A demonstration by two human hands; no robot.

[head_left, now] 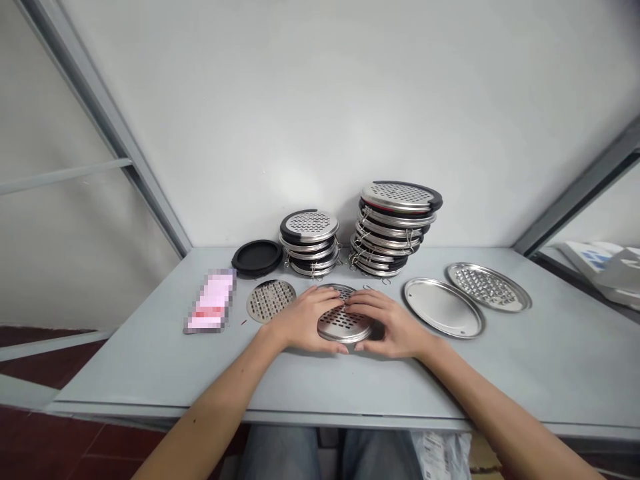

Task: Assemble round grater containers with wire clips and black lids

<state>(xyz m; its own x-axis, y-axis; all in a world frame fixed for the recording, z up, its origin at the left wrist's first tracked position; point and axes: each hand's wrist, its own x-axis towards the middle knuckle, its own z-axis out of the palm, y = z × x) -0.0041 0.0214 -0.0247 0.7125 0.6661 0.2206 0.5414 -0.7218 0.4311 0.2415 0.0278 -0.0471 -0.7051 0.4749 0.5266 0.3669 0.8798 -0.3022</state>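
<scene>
Near the table's front middle lies a round metal grater [345,327] with slotted holes, flat on the surface. My left hand [311,320] curves around its left side, thumb at the front rim and fingers over the top. From the right, my right hand [387,323] grips it the same way, and the fingertips of both hands nearly meet. Parts of the rim are hidden under my fingers. Just left of my left hand is a loose perforated grating disc [270,300]. Right of my right hand lies a plain shallow metal disc [444,307].
Another metal grating plate [487,287] lies at the right. Two stacks of round graters, a shorter stack [310,243] and a taller stack [393,230], stand by the wall. A black round tray [257,258] and a phone [211,300] with a blurred screen lie left.
</scene>
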